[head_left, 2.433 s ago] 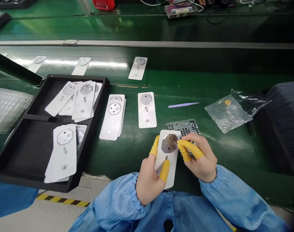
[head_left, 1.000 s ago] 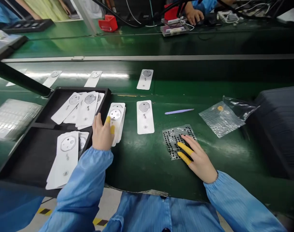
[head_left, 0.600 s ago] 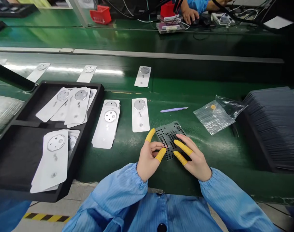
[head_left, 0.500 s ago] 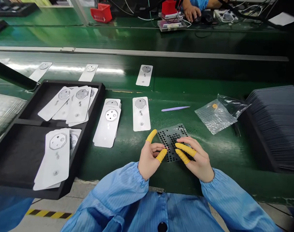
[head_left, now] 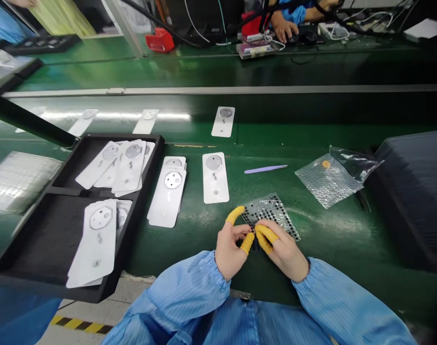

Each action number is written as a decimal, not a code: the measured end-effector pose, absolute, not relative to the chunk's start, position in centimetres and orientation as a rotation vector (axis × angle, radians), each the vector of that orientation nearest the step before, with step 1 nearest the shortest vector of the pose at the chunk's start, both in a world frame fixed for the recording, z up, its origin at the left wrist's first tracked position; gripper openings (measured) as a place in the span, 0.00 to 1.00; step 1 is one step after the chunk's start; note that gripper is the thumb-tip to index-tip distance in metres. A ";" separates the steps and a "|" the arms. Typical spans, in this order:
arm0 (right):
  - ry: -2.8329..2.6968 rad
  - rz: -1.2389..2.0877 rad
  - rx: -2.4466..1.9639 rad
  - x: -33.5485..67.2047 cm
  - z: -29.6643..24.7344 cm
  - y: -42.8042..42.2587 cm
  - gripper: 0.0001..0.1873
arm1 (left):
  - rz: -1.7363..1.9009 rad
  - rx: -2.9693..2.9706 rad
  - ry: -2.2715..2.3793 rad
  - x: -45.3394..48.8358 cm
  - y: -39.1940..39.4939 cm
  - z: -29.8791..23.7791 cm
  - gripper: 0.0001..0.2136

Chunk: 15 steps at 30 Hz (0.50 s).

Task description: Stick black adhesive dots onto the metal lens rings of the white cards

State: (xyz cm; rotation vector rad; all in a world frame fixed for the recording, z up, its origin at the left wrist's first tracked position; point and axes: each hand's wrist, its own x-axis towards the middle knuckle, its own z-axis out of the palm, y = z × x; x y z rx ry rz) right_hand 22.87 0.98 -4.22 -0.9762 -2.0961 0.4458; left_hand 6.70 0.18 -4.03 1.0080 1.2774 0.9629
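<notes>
A clear sheet dotted with small black round pads point(head_left: 277, 213) lies tilted under my fingers at the front of the green bench. My left hand point(head_left: 233, 247), in yellow finger cots, pinches the sheet's lower left edge between thumb and curled fingers, its index finger stretched up. Close against it, my right hand point(head_left: 280, 247) has thumb and index finger pressed together over the sheet's lower part; what sits between these tips is hidden. Beyond the sheet lie lilac tweezers point(head_left: 265, 169) and a white card-like panel with a grey octagon point(head_left: 216, 184).
Left of my hands is a small stack of white panels point(head_left: 167, 199). A black divided tray point(head_left: 34, 230) holds more panels. On the right are a bubble-wrap bag point(head_left: 324, 184) and a black bin of dark sheets point(head_left: 416, 191). Across the bench a co-worker's hand point(head_left: 285, 29) rests near a mouse.
My right thumb and index finger have closed together and moved left toward my left hand. The dotted sheet has turned, its right part now uncovered. The whole view has shifted slightly.
</notes>
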 end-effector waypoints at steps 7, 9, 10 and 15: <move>-1.971 0.599 -1.088 22.9 -4.4 1.6 0.10 | 0.323 1.712 1.324 2.8 4.2 1.4 0.22; -1.976 0.626 -1.138 22.9 -4.4 1.7 0.09 | 0.188 1.937 1.574 2.4 8.8 4.7 0.10; -1.988 0.622 -1.155 22.9 -4.4 1.7 0.09 | 0.186 1.952 1.631 2.7 11.6 6.1 0.12; -2.093 0.397 -1.110 22.6 -5.7 1.2 0.14 | 0.305 1.866 1.972 7.1 25.4 7.7 0.19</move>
